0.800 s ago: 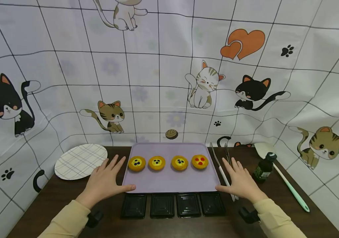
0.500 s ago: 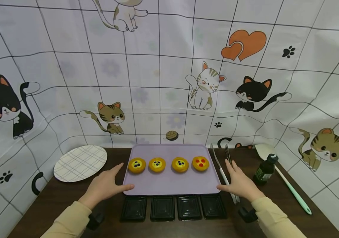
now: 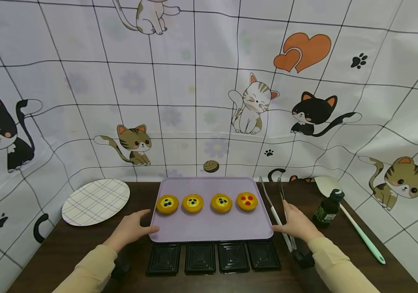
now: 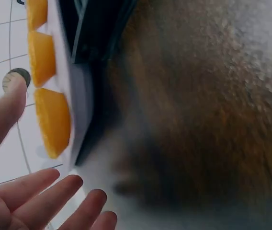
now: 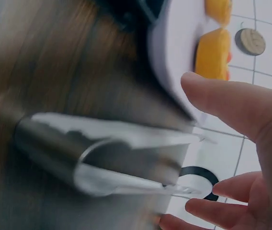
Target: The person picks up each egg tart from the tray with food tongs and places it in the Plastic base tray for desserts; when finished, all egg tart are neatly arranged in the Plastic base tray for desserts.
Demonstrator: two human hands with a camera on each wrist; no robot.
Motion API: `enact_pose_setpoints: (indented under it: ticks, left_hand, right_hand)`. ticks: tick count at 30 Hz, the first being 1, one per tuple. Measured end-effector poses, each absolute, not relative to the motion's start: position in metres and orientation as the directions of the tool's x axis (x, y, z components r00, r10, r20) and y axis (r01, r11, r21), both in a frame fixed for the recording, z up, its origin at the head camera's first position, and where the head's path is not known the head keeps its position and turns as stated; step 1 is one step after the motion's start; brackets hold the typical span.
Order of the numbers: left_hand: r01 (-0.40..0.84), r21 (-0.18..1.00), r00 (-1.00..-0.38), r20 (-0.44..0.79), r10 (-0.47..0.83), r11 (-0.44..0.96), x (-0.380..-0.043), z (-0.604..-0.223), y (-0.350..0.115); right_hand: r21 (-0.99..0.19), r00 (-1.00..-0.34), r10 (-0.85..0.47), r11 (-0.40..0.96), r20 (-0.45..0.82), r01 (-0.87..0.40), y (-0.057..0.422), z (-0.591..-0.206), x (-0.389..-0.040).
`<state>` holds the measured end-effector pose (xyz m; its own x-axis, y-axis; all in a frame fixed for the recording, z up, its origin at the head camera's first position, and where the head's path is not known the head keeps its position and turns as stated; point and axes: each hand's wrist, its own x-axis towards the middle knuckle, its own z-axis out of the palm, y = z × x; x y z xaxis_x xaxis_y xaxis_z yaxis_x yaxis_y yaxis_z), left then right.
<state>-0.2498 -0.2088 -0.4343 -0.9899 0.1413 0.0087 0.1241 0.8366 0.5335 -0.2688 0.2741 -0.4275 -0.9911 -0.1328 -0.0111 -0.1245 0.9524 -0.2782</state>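
Note:
A lilac tray (image 3: 209, 228) lies mid-table, bearing several yellow tarts (image 3: 221, 203); most have blue dots on top, while the rightmost has red ones. At the tray's left edge my left hand (image 3: 130, 231) has its thumb near the rim, the other fingers apart below the tarts in the left wrist view. My right hand (image 3: 298, 223) is at the opposite edge, thumb tip right by the rim. Metal tongs (image 5: 54, 148) lie beside the tray under the right hand, overlapped by it in the head view. Neither hand grips anything.
Several black plastic square trays (image 3: 199, 258) line up in front of the lilac tray. A checked oval plate (image 3: 96, 202) stands back left. To the right are a dark bottle (image 3: 328, 207) and a spatula (image 3: 363, 234) with a mint handle. A cat-print sheet (image 3: 194, 101) hangs behind.
The left hand has shifted left and its fingers have lowered from a wide spread. The right hand's fingers have drawn closer together, its thumb staying near the tray's right edge. The tray stays put.

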Motion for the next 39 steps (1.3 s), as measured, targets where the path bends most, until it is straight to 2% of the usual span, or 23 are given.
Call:
enact_pose_setpoints:
  ticks: [13,20,27,34,39]
  left_hand:
    - [0.027,0.631,-0.999,-0.009,0.042,0.776,-0.268,-0.449,-0.213]
    - [-0.06,0.745,-0.997,-0.075,-0.006,0.664,-0.272,-0.452,-0.213]
    - [-0.044,0.755,-0.999,-0.04,-0.021,0.654,-0.275,-0.457,-0.209]
    - [-0.095,0.846,-0.995,-0.093,-0.031,0.525,-0.28,-0.461,-0.206]
    - [-0.136,0.864,-0.99,-0.128,-0.05,0.484,-0.285,-0.461,-0.202]
  right_hand:
    - [-0.28,-0.991,-0.109,0.956,-0.081,-0.083,0.284,-0.434,-0.277]
    - [-0.274,-0.993,-0.084,0.96,-0.087,-0.058,0.282,-0.436,-0.282]
    - [-0.318,-0.993,-0.071,0.947,-0.098,-0.037,0.282,-0.44,-0.289]
    - [-0.315,-0.994,-0.038,0.949,-0.101,-0.004,0.284,-0.44,-0.295]
    - [-0.312,-0.996,-0.005,0.95,-0.087,0.022,0.286,-0.443,-0.298]
